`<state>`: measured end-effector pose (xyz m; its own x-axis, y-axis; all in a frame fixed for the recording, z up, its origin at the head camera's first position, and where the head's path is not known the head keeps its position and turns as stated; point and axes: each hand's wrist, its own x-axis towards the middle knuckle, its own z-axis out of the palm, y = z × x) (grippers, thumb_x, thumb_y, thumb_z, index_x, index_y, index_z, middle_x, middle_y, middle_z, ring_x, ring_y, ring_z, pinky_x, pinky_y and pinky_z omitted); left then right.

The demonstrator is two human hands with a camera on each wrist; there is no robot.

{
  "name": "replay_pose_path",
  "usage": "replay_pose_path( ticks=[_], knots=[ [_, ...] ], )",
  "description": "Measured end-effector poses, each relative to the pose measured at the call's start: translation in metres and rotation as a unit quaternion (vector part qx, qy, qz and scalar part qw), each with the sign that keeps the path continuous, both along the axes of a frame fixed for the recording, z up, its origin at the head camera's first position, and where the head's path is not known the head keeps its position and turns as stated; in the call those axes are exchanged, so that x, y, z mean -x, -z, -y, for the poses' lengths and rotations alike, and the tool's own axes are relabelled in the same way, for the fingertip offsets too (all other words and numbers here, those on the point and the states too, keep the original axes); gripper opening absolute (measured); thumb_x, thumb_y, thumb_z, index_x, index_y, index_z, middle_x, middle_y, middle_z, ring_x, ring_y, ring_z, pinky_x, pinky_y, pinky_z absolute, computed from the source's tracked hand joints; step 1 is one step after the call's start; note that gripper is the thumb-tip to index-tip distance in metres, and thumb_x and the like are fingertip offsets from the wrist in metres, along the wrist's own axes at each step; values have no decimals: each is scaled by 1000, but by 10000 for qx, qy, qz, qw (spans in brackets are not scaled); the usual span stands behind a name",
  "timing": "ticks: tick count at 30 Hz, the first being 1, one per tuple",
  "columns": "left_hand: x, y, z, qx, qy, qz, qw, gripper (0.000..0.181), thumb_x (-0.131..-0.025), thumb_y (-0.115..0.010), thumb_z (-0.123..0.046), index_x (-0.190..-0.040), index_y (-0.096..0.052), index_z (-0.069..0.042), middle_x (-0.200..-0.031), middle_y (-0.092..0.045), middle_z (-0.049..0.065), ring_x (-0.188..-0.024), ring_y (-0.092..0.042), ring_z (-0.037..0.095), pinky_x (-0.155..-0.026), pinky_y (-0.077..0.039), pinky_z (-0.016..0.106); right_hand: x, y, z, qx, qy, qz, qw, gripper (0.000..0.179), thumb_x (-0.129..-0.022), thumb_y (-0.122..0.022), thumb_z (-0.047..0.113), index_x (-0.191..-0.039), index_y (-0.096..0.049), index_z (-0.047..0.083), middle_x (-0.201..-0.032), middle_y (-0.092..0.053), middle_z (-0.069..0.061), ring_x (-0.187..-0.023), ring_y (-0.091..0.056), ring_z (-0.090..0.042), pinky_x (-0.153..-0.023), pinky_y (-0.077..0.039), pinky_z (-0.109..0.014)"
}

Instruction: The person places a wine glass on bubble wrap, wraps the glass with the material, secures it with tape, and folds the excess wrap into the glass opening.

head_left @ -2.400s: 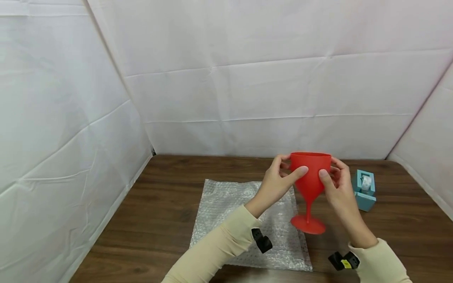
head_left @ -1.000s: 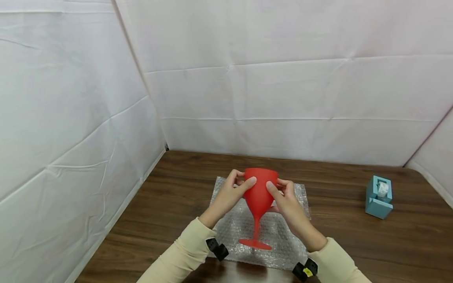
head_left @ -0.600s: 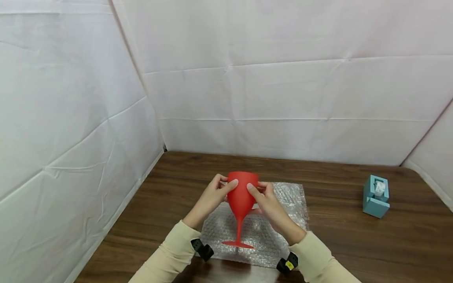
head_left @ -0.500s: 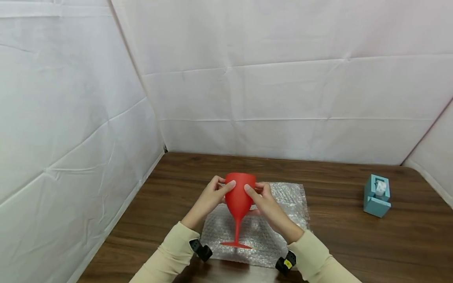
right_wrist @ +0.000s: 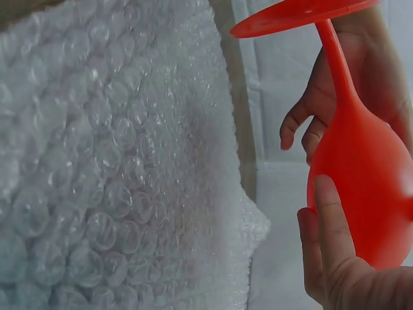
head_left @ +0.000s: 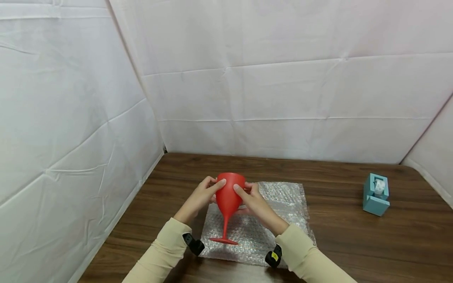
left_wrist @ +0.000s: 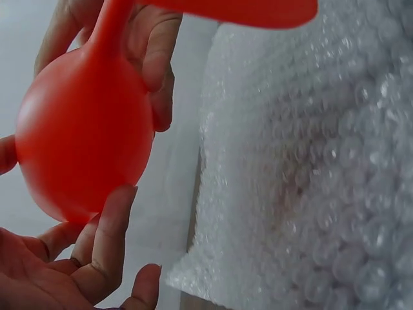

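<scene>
A red plastic wine goblet (head_left: 229, 193) is held up over a sheet of bubble wrap (head_left: 283, 200), its stem and round foot pointing down and slightly tilted. My left hand (head_left: 201, 195) grips the bowl from the left, thumb on the near face. From the right my right hand (head_left: 255, 202) holds the same bowl, thumb in front and fingers behind. In the left wrist view, fingers of both hands surround the goblet (left_wrist: 87, 132). The right wrist view shows the goblet's foot (right_wrist: 297, 16) apart from the bubble wrap (right_wrist: 129, 161).
A teal tape dispenser (head_left: 376, 198) with a roll of clear tape stands at the right of the brown wooden table (head_left: 336, 236). White cloth walls (head_left: 276, 86) enclose the table at the back and both sides.
Both hands have carried the goblet leftward, from the right edge of the bubble wrap to over its left part. The grip on the bowl stays. The camera view has shifted somewhat.
</scene>
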<state>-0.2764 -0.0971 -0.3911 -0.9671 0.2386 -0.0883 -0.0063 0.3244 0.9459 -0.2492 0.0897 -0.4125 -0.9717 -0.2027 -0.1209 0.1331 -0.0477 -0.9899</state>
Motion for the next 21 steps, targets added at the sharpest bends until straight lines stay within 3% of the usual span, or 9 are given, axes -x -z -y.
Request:
replay_pose_path(
  ticks=[12,21],
  knots=[
    [11,11,4,324,33,237,9992,46,-94,-56,-43,-115,-52,-2,-103,-63,14,-69,-66,22,-82,-54,46,13,13,-2,-108,-404,104,9991,63,-96,-55,42,-132,-22,3,-133,-38,-23,-94,-63,-28,-83,-55,-51],
    [14,15,10,434,-18,222,9988,49,-96,-53,-43,-117,-52,2,-105,-62,16,-73,-66,20,-81,-55,47,17,20,8,-402,-208,119,9989,65,-96,-54,45,-132,-27,-2,-129,-44,-25,-86,-65,-24,-77,-57,-46]
  ],
)
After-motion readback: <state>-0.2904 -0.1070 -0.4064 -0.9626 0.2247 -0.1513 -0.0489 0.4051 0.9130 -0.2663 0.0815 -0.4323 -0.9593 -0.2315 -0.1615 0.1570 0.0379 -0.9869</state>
